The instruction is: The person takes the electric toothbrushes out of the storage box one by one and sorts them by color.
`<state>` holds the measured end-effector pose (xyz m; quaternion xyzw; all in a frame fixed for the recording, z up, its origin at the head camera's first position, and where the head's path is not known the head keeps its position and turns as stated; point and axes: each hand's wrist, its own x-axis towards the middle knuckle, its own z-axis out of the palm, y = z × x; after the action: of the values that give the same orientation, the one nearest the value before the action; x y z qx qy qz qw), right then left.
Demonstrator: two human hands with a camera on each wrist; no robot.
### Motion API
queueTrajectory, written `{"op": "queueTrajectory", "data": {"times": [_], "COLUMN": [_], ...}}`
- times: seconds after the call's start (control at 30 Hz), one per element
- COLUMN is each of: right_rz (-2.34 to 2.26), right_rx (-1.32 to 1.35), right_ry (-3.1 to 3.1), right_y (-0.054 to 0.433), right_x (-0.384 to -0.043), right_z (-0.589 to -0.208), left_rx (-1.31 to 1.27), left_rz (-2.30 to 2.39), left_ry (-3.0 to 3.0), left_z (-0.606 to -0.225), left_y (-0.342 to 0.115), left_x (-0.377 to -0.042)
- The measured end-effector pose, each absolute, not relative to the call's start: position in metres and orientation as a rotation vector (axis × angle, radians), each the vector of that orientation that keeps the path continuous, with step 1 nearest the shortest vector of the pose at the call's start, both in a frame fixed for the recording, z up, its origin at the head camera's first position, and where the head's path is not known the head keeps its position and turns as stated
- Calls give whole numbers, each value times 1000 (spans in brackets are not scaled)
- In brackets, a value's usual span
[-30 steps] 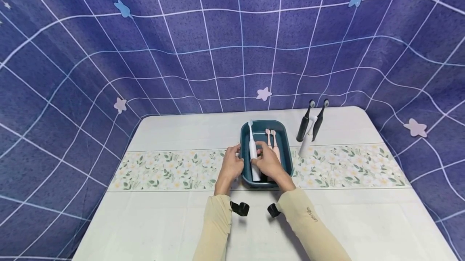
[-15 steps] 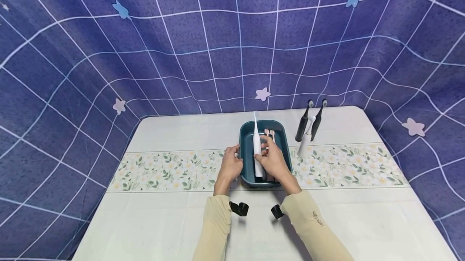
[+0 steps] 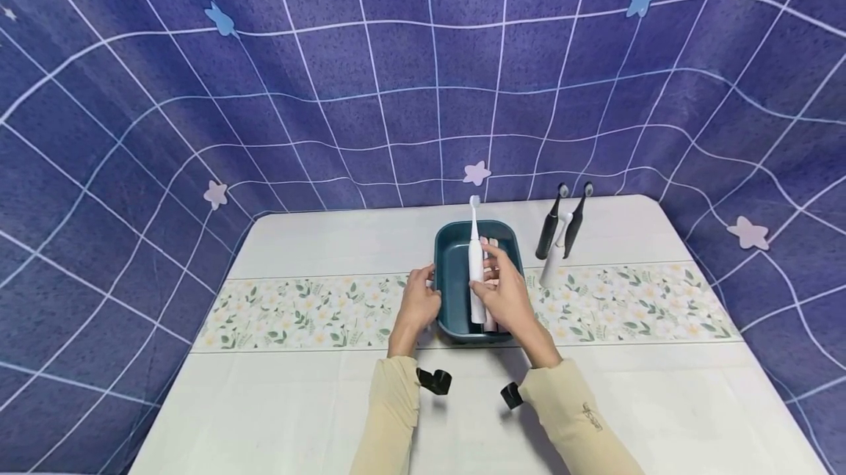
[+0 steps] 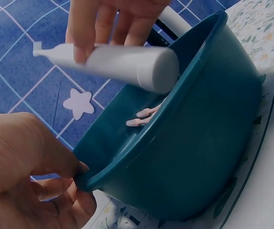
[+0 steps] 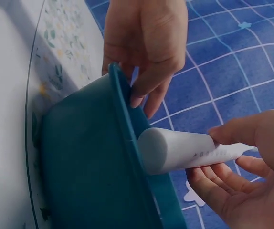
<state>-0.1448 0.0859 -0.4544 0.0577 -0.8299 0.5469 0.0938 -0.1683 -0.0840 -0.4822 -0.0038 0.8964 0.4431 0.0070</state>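
Observation:
A white electric toothbrush point(image 3: 476, 277) is pinched between the thumb and fingers of my right hand point(image 3: 507, 295). It is raised over the dark teal basin point(image 3: 452, 332), its head pointing away from me and its base level with the rim in the right wrist view. My left hand point(image 3: 418, 302) grips the basin's left rim, thumb on the inside, as the left wrist view point(image 4: 82, 179) shows. Pink toothbrushes point(image 4: 144, 117) lie inside the basin, partly hidden by my right hand and the white toothbrush in the head view.
To the right of the basin, two black electric toothbrushes point(image 3: 548, 233) and a white one point(image 3: 554, 262) stand upright on the table point(image 3: 317, 401). A floral strip point(image 3: 311, 313) crosses the white tabletop. Behind hangs a blue curtain point(image 3: 370, 115) with a grid pattern.
My right hand has lifted the white toothbrush from the basin's left side and shifted it right. My left hand has stayed on the rim.

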Motion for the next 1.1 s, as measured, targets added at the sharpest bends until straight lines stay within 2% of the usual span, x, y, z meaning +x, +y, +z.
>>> {"op": "queueTrajectory", "data": {"times": [0.2,0.93,1.1], "right_rz": [1667,1673,1677], "right_rx": [217,98,59], "right_ry": [-2375,-2261,-2221], "right_y": [91,118,122], "right_x": [-134,-112,-103], "right_z": [-449,-447,-435], "left_rx": [-34,-37,-32], "left_rz": [1391,1388,1392], "left_ry": [2779,2786,2787], "left_z": [-482,-482,-481], "left_y": [-84,-83,-83], "left_x": [-168,-168,-168]}}
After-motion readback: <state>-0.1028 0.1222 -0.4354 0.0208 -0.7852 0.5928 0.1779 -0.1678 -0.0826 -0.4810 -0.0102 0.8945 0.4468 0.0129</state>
